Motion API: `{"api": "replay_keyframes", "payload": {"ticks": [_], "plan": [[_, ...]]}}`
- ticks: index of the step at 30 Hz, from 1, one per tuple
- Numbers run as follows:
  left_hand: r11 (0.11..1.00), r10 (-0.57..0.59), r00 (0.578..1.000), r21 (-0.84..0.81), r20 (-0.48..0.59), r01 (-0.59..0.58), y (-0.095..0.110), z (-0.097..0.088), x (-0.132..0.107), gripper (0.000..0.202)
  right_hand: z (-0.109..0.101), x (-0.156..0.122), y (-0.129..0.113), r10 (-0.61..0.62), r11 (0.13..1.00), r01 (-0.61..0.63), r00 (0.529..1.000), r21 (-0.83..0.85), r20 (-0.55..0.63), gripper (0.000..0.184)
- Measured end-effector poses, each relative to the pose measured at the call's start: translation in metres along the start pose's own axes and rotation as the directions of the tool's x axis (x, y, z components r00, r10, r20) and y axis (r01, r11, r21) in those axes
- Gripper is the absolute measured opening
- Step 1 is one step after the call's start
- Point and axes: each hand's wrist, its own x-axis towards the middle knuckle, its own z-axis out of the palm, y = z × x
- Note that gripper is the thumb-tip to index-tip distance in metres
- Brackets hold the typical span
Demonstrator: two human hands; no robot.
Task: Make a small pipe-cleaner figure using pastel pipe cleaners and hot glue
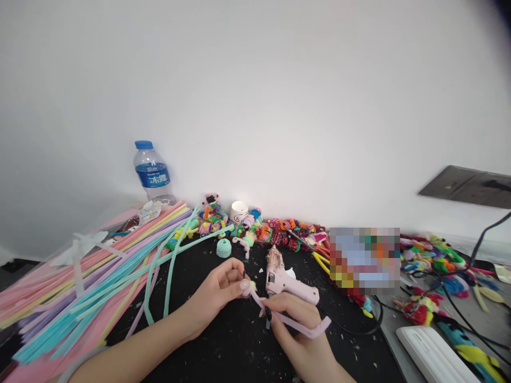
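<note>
A pale purple pipe cleaner (307, 330) runs between my two hands over the black mat. My left hand (225, 287) is closed, thumb and finger pinching its curled end, where a bit of pale yellow-green shows. Further along the strip, my right hand (301, 324) pinches it, and the bent free end sticks out to the right. Just beyond my right hand lies a pale pink glue gun (291, 286), its nozzle pointing away from me. A mint-green coiled pipe-cleaner piece (224, 248) rests on the mat beyond my left hand.
Bundles of pastel pipe cleaners (120, 255) spread across the left. A water bottle (152, 173) and a white cup (239, 209) stand near the wall. Colourful pipe-cleaner figures (275, 231) line the back. At right are black cables (459, 298) and a white device (431, 354).
</note>
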Motion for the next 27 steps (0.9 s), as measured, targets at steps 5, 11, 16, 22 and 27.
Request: {"api": "replay_keyframes", "payload": {"ticks": [5,11,16,22,27], "plan": [[0.999,0.007,0.999,-0.052,-0.032,-0.009,-0.002,0.000,0.002,0.019,0.003,-0.003,-0.002,-0.052,0.998,0.051,0.998,0.026,0.034,0.026],[0.998,0.010,0.997,-0.067,-0.071,-0.015,-0.004,0.001,0.001,0.019,0.003,-0.005,0.000,-0.094,0.995,0.091,0.987,0.032,0.132,0.035],[0.999,-0.004,0.996,-0.051,-0.085,0.000,-0.001,0.006,-0.001,0.020,0.009,-0.008,0.006,-0.165,0.986,0.165,0.967,0.017,0.193,0.033],[0.998,0.018,0.995,-0.054,-0.093,-0.023,-0.001,0.004,0.000,0.020,0.008,-0.010,0.004,0.063,0.979,-0.037,0.990,-0.202,0.124,0.010],[0.998,0.052,0.994,0.046,-0.099,-0.048,-0.001,0.001,0.000,0.019,-0.002,-0.009,0.007,-0.020,0.941,-0.025,0.991,-0.337,-0.130,0.020]]}}
